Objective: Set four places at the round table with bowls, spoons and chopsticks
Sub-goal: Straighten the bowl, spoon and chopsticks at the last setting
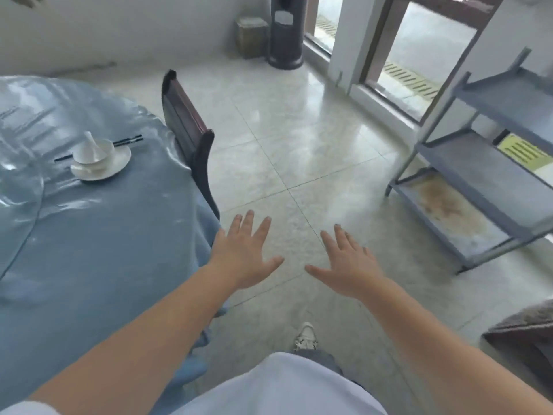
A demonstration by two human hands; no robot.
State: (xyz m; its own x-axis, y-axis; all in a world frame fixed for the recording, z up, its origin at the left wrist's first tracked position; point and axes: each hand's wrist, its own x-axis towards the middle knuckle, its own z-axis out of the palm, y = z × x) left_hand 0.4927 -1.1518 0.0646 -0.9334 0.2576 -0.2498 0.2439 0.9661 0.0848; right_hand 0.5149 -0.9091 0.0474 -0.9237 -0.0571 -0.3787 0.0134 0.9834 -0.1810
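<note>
The round table (89,250) with a blue cloth under clear plastic fills the left of the view. On it stands one place setting: a white bowl (100,155) on a white saucer (118,166), a white spoon (89,142) standing in the bowl, and black chopsticks (128,141) lying behind them. My left hand (244,256) and my right hand (348,266) are stretched out over the floor to the right of the table. Both have spread, straight fingers and hold nothing.
A dark wooden chair (191,136) stands against the table's right edge. A grey metal shelf rack (484,163) is at the right, with a tiled floor (299,145) between. A dark cylindrical bin (285,31) and a box (251,37) stand by the far wall.
</note>
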